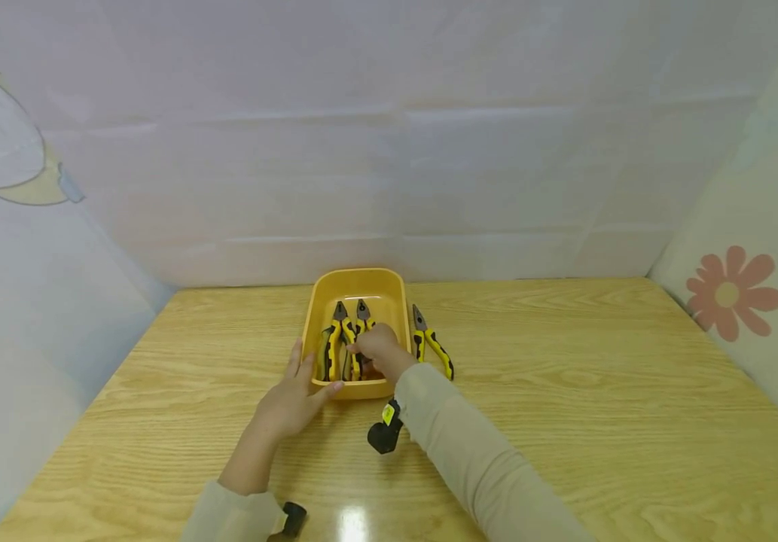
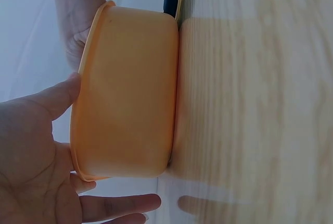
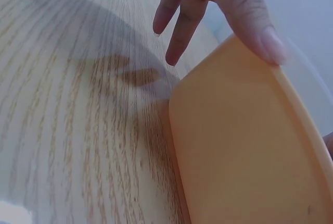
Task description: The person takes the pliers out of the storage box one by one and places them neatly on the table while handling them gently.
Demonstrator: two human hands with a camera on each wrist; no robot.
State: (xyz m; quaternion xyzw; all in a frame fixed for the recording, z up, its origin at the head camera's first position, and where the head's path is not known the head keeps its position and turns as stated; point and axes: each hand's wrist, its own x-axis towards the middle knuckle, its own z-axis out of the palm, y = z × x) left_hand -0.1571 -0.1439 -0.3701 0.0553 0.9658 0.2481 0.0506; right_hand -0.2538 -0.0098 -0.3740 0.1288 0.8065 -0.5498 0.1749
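Observation:
A yellow plastic bin (image 1: pixel 356 390) sits on the table with pliers (image 1: pixel 332 350) in yellow-and-black handles lying inside, jaws toward the back. My left hand (image 1: pixel 290 406) grips the bin's near left corner, thumb on the front rim and fingers spread along the left side. The left wrist view shows that hand (image 2: pixel 31 146) against the rim. Reaching into the bin, my right hand (image 1: pixel 382 346) has its fingers curled at the handles of a second pair of pliers (image 1: pixel 363 309); the palm hides part of them. The right wrist view shows the bin's outer wall (image 3: pixel 239 130).
Another pair of pliers (image 1: pixel 437 350) lies on the wooden table (image 1: pixel 585 376) just right of the bin, handles toward me, partly behind my right sleeve (image 1: pixel 470 444). A pale cloth (image 1: pixel 389 173) hangs behind the table's back edge.

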